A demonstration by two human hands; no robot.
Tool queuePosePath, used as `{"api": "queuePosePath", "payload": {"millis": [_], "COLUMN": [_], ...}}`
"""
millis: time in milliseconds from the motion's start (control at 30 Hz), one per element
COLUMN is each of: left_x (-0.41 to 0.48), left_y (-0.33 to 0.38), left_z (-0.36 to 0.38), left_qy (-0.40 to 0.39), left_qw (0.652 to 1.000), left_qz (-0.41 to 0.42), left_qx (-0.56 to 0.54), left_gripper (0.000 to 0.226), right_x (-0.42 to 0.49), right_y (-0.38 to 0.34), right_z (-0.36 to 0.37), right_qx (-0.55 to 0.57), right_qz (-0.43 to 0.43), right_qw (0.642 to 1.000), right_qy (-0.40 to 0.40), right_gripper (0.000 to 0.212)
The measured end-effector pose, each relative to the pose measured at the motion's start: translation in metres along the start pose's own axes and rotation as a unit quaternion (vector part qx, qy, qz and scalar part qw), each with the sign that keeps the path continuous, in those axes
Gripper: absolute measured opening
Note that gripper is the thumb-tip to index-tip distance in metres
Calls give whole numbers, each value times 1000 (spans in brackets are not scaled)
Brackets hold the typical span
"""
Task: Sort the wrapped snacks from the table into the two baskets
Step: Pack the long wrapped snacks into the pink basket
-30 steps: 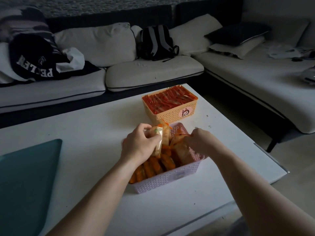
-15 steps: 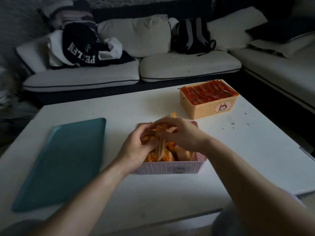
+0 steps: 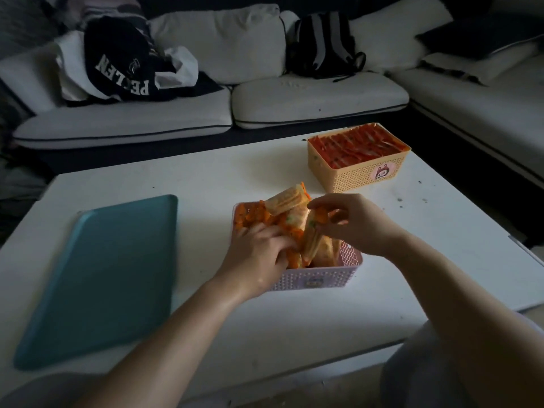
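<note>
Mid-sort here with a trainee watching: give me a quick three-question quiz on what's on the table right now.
1. True or false: the orange basket is filled with red packets.
2. Fill in: from the person's side, the teal tray lies to the ___ of the pink basket.
3. The left hand and right hand both handle wrapped snacks at: A the pink basket; B the orange basket; C the teal tray.
Key: 1 true; 2 left; 3 A.
</note>
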State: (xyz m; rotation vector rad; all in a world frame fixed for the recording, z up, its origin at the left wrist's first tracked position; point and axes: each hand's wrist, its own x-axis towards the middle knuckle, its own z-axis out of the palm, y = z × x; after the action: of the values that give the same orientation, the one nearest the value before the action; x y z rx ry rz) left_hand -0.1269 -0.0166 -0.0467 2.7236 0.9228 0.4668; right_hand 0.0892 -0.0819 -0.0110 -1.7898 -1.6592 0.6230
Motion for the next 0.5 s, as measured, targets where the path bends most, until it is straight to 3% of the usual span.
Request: {"api": "queuePosePath", "payload": {"millis": [133,267,333,400,500], "left_x": [5,5,5,5,7], "left_y": [0,1,3,5,6], "left_z": [10,14,13,12,14], "left_qy": [-10,4,32,30,-18], "left_qw": [1000,998,991,988,984], "left_qz": [-6,-32,-66,-47,-16], "left_qx": [-17,-53,-109,-142,-176], "left_gripper": [27,28,33,41,43], "right_x": [-8,-10,-6,-3,-3], "right_y": [2,1,4,5,7], "right_z": [12,31,42,47,43], "right_qx": [-108,-114,-113,-136,-130], "right_qz": [-41,-13,-7,6,4], "right_qw": [993,993,993,989,991], "right_qy": [-36,-10,33,53,13], "right_gripper": [42,58,47,27,25]}}
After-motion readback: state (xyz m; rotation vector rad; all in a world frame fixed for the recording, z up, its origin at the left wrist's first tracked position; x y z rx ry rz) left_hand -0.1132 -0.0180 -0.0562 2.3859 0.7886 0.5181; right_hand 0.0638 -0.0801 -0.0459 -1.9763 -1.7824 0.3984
